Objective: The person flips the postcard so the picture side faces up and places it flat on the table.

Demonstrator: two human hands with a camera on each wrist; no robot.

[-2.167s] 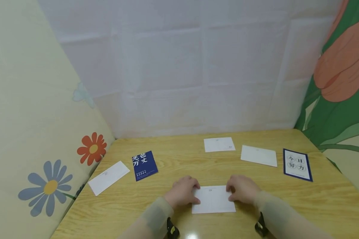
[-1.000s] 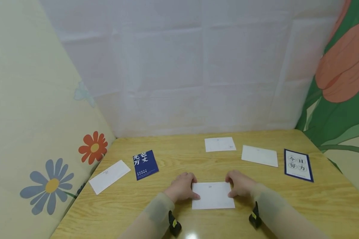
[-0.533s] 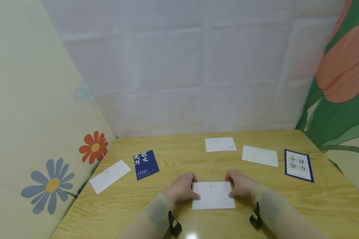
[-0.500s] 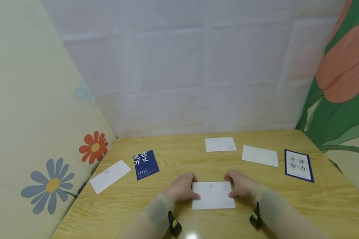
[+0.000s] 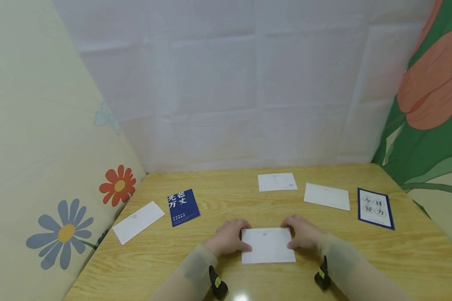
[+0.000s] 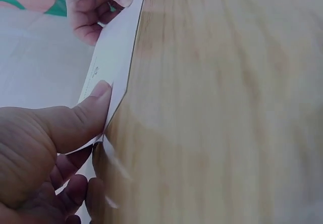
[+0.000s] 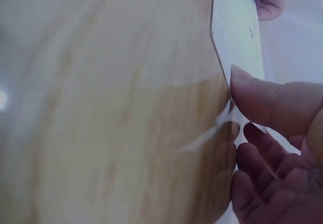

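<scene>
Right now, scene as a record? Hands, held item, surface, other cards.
left hand: pinches left edge of white rectangular paper card
right hand: pinches its right edge
surface: yellow wood-grain table
left side: slanted white rectangular card, dark-blue rectangular card with white characters
back: rearmost white rectangular card, second white rectangular card to its right
far right: white rectangular card with dark-blue border

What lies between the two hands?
A white card, pinched at one end by the left hand and at the other by the right hand; the head view shows it.
</scene>
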